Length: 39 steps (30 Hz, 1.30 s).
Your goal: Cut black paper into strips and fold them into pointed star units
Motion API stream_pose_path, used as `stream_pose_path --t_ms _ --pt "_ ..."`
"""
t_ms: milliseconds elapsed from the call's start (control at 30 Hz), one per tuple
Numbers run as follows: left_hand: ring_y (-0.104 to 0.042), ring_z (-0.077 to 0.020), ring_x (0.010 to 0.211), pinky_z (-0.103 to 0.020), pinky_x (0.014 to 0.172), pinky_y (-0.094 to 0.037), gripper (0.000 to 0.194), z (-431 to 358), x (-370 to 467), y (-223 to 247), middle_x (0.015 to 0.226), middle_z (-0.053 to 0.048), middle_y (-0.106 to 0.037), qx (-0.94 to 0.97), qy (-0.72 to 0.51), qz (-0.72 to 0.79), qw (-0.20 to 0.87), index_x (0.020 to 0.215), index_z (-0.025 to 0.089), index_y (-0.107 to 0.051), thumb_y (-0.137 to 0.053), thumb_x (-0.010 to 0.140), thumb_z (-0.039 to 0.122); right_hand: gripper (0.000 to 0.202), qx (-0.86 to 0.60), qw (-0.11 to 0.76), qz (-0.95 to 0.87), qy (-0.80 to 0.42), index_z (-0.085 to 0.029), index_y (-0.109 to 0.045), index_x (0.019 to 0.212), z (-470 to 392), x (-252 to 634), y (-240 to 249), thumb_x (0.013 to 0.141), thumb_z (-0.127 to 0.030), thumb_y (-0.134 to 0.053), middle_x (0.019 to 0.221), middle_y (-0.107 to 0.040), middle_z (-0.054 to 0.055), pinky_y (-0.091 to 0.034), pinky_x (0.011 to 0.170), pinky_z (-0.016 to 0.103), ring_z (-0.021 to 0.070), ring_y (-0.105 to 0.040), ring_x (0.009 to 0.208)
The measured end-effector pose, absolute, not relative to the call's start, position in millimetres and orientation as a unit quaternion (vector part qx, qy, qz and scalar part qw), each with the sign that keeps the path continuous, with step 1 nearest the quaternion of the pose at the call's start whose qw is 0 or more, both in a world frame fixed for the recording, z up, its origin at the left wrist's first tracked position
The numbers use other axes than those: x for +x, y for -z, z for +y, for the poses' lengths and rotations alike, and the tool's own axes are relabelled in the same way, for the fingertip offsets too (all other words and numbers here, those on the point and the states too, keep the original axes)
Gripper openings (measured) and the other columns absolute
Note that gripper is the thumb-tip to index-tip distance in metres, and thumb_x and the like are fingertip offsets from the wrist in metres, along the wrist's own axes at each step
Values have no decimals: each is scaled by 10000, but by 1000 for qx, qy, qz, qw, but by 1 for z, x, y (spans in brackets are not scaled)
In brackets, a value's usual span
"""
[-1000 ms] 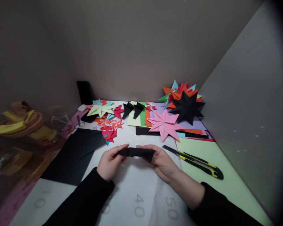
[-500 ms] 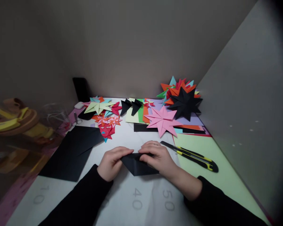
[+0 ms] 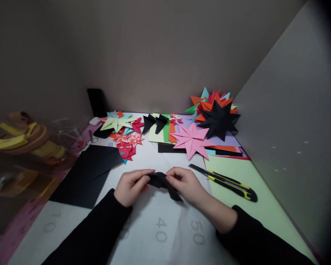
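A folded piece of black paper is held between both hands over the white tabletop. My left hand pinches its left end between thumb and fingers. At the other side, my right hand grips it with the thumb in front, and a narrow part hangs down below that thumb. The paper looks bent and partly turned edge-on; its folds are hard to make out. To the right of my right hand lies a black and yellow utility knife on pale green paper.
Black sheets lie at left. Behind my hands are a pink paper star, a black star, two folded black pieces and a pile of coloured stars. A phone leans on the wall; scissors lie nearby.
The black paper has gone from lying broad and flat-faced to bent and narrow, its right part tilting down. My hands have drawn slightly closer together. The view has shifted a little.
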State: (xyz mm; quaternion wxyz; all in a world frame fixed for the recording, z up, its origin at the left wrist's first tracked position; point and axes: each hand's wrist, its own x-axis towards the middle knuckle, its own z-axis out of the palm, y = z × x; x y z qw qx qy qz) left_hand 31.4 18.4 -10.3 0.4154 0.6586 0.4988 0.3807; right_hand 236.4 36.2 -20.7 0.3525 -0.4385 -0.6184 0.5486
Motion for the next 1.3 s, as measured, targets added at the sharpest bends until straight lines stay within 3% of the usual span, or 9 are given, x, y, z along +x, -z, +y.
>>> stream_pose_path --t_ms 133,267,467,833,1133,1300 --pt "-497 -97 374 -189 408 -406 333 13 39 16 439 28 -559 581 -355 520 515 1063 134 -651 -451 856 300 249 -435 331 -519 -657 -152 -596 687 38 233 28 737 -393 -636 577 -525 -31 -336 466 203 81 -444 491" --pt "-523 -100 414 -193 434 -419 327 10 41 17 511 7 -603 596 -348 502 521 1068 143 -654 -457 857 297 268 -416 328 -505 -682 -149 -610 758 38 234 27 727 -412 -652 637 -566 -13 -362 513 214 95 -482 544" --pt "-599 -106 517 -198 473 -473 269 11 36 12 773 -56 -693 649 -386 458 470 1020 158 -680 -503 824 211 159 -435 340 -617 -560 -170 -602 710 32 237 6 763 -319 -601 660 -581 -6 -422 590 243 126 -532 619" --pt "-644 -98 616 -187 592 -528 320 9 36 7 827 -42 -708 760 -448 348 317 1102 235 -645 -527 835 105 84 -393 375 -675 -500 -179 -658 783 28 239 -4 777 -231 -592 749 -660 23 -466 663 260 145 -605 710" --pt "-670 -134 752 -221 659 -547 347 7 37 1 904 -69 -713 786 -429 348 276 1127 241 -632 -491 840 106 113 -356 413 -725 -420 -200 -658 822 24 239 -12 800 -172 -552 771 -658 28 -485 687 277 142 -615 731" --pt "-670 -155 818 -255 721 -540 305 7 39 2 949 -83 -710 782 -414 350 307 1150 234 -618 -495 871 217 152 -338 416 -756 -376 -183 -647 781 25 240 -14 795 -120 -509 733 -634 27 -478 664 269 137 -597 704"
